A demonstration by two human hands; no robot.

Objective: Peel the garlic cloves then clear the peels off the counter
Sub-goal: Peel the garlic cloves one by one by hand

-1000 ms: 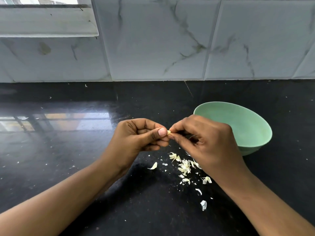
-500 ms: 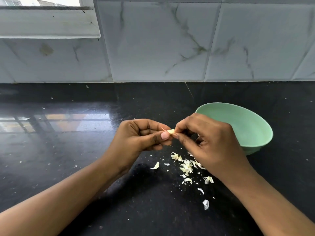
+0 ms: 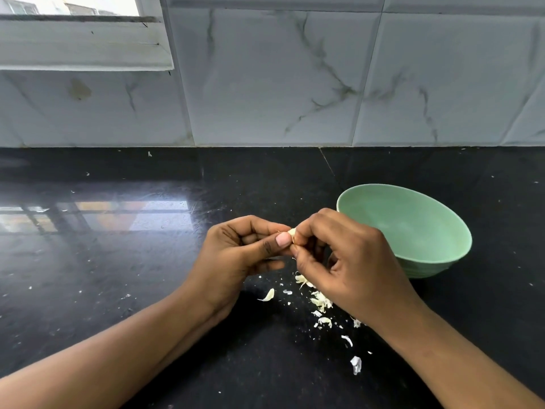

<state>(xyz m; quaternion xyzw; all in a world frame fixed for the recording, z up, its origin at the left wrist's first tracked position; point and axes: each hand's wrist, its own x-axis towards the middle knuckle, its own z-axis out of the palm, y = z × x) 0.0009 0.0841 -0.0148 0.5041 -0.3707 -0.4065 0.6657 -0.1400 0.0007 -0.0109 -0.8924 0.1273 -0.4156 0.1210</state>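
Observation:
A small pale garlic clove (image 3: pixel 292 232) sits between both hands above the black counter (image 3: pixel 118 290). My left hand (image 3: pixel 244 255) pinches it between thumb and curled fingers. My right hand (image 3: pixel 339 261) meets it from the right, with thumb and forefinger pinching at the clove's skin. Most of the clove is hidden by the fingertips. Scattered pale garlic peels (image 3: pixel 320 302) lie on the counter under and in front of my right hand.
A light green bowl (image 3: pixel 442 231) stands on the counter just right of my hands, tilted toward me; I see nothing inside it. A marble-tiled wall (image 3: pixel 295 84) runs along the back, with a window sill (image 3: pixel 82 45) at the upper left.
Both hands stay together on the clove. My right fingers have shifted over its tip, covering more of it. The peels on the counter lie as before.

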